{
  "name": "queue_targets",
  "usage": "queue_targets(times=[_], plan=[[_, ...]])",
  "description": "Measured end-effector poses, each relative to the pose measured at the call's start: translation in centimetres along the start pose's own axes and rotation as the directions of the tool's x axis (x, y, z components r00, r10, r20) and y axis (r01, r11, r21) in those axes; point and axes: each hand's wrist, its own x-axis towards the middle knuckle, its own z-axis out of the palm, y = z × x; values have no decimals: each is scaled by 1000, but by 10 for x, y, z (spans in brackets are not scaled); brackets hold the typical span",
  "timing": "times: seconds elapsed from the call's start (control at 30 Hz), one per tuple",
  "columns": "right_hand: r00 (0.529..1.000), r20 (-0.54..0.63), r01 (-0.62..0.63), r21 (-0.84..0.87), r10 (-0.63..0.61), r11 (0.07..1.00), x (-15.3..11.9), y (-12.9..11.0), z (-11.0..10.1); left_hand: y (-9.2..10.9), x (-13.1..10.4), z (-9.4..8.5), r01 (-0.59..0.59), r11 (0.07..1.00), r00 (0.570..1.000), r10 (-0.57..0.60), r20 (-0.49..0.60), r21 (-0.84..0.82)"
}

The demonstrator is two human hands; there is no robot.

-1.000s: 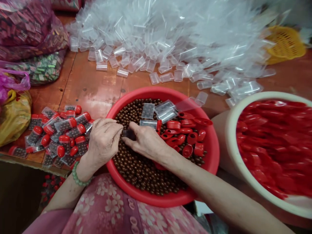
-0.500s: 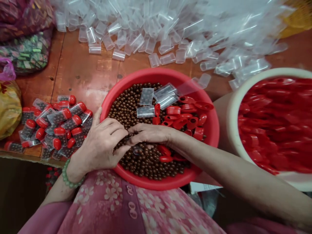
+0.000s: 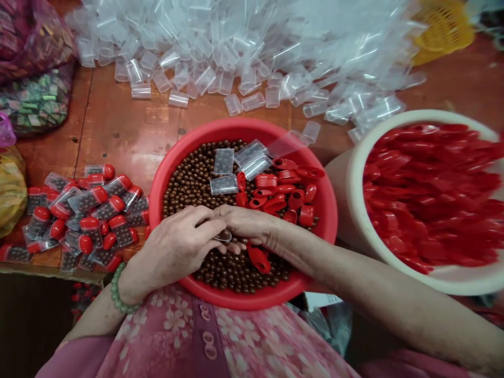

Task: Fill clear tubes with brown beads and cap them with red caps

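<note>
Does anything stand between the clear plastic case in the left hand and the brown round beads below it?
Partly: in this view, fingers of the right hand show between the end of the clear plastic case and the brown round beads. A red plastic piece lies beside, not between.

"What's in the tub?"
"Little balls, with caps on the right and some tubes on the far side."
"What's around it?"
"Full tubes lie left on the table, a bucket of caps sits right, a tube pile lies behind, and bags lie far left."
</note>
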Motion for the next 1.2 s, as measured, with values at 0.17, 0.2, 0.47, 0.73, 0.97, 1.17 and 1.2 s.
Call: queue_targets(times=[0.17,0.2,0.47,0.73,0.97,1.17,1.2], plan=[[991,-93,111,101,-101,989,-5,0,-1,-5,3,-4,62,970,993,-83,-82,-236],[983,-118,152,109,-139,982,-6,0,-2,-6,4,-6,71,954,988,-108,-114,-290],[904,-226,345,-112,-362,932,-24,-8,-5,-6,5,-15,153,876,965,-232,-121,-457],[605,-354,566,-440,-714,697,-44,-21,11,-4,6,-9,297,763,909,-410,-74,-574],[494,-252,627,-559,-832,542,-42,-28,22,-3,9,-10,294,739,916,-400,-43,-607],[498,-339,618,-507,-798,601,-42,-23,16,-5,9,-8,305,712,905,-423,-40,-633],[492,-366,617,-494,-790,613,-41,-22,15,-5,9,-8,296,704,902,-428,-53,-646]])
